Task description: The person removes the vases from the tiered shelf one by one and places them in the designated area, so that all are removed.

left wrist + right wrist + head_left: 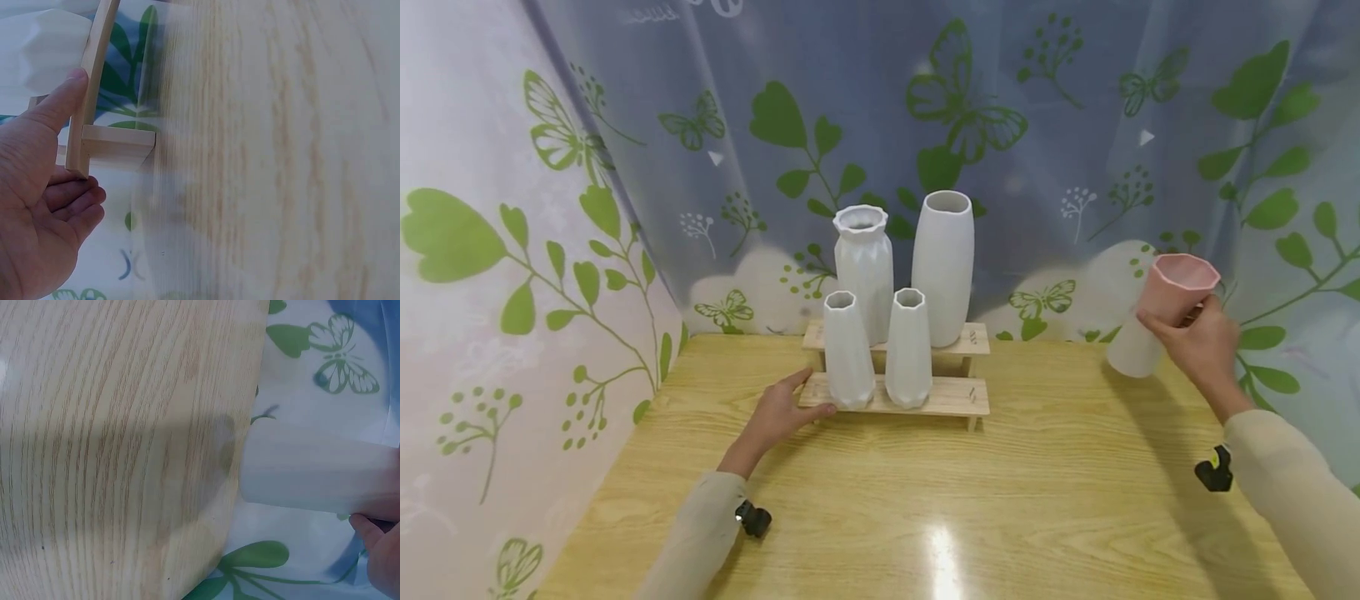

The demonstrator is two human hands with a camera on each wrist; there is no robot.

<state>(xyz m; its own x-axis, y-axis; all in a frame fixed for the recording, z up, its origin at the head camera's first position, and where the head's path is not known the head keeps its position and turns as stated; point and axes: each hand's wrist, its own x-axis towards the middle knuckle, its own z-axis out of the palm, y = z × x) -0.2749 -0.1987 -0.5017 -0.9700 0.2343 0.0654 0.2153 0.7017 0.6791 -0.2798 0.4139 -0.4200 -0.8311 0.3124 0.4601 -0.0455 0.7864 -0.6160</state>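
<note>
My left hand (780,414) grips the left end of the lower shelf of a two-step wooden stand (951,400), its thumb on top and fingers curled beneath. The left wrist view shows the same hand (37,206) pinching the shelf board (94,75). At the right, my right hand (1206,342) holds a pink-and-white vase (1165,292) around its pink upper part, mouth up and slightly tilted. The right wrist view shows its white lower part (306,465) by the table edge; I cannot tell whether its base touches the table.
Two slim white vases (848,354) (908,354) stand on the lower shelf. A ruffled-rim white vase (863,275) and a tall smooth one (943,267) stand on the upper shelf. Printed curtains (1037,167) hang behind and beside the wooden table (1052,483).
</note>
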